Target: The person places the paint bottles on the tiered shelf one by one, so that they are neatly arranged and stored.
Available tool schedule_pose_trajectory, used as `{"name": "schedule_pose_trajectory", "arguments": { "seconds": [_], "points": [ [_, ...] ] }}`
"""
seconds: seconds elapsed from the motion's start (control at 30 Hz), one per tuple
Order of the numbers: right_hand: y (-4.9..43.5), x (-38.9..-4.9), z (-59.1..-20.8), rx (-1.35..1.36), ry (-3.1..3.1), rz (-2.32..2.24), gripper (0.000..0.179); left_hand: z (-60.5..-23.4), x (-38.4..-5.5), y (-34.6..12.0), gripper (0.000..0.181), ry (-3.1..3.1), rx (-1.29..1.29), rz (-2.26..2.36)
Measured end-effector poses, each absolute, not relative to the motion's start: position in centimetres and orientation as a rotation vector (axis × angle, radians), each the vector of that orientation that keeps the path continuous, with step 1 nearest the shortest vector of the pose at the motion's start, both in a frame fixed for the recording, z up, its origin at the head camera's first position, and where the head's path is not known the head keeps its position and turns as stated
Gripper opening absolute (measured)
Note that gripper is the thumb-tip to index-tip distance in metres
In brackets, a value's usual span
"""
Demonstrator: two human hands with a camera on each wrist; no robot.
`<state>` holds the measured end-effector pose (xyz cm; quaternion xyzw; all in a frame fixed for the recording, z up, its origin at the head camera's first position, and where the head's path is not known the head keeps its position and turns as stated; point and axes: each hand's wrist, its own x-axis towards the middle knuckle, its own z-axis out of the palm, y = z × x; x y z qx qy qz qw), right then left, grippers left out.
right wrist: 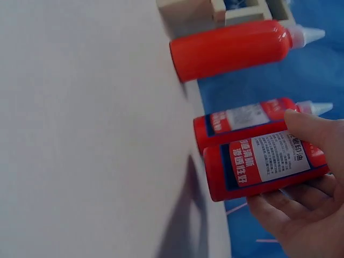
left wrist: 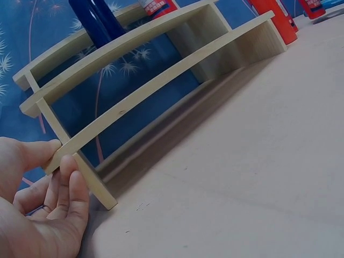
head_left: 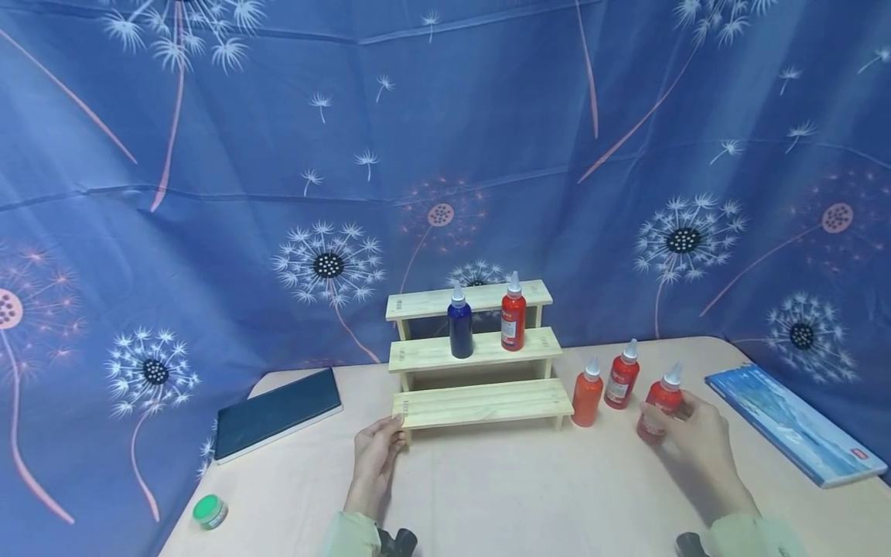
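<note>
My left hand (head_left: 377,454) pinches the left end of the lowest board of a three-tier wooden shelf (head_left: 480,406), thumb on top and fingers beneath in the left wrist view. My right hand (head_left: 699,437) grips a red ink bottle (right wrist: 263,166) with a white label and pale nozzle cap, upright at the right of the table. Whether its base touches the table I cannot tell. Left of it stand a second labelled red bottle (head_left: 621,383) and an orange-red bottle (head_left: 587,401). On the middle board stand a dark blue bottle (head_left: 460,331) and another red bottle (head_left: 513,323).
A dark flat tablet-like slab (head_left: 278,412) lies at the table's left edge, with a small green-lidded jar (head_left: 210,511) in front. A flat blue box or book (head_left: 793,422) lies on the right. Blue dandelion-patterned cloth (head_left: 445,116) hangs behind the table.
</note>
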<state>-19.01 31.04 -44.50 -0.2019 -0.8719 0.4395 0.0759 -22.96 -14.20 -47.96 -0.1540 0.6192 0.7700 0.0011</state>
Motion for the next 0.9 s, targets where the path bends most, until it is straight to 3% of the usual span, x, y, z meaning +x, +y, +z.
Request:
{"name": "schedule_pose_trajectory", "arguments": {
  "seconds": [0.23,0.5,0.9],
  "points": [
    [29.5,-17.9,-43.0,-0.627,-2.631,1.374,0.081,-47.8,-23.0,-14.2,0.037,1.934,-0.474,2.427],
    [27.2,-16.4,-41.3,-0.442,-2.656,1.321,0.083,-47.8,-22.9,-14.2,0.038,1.933,-0.472,2.436],
    [23.4,-15.7,-39.9,-0.164,-2.577,1.351,0.068,-47.8,-22.8,-14.1,0.038,1.933,-0.469,2.453]
  ]
}}
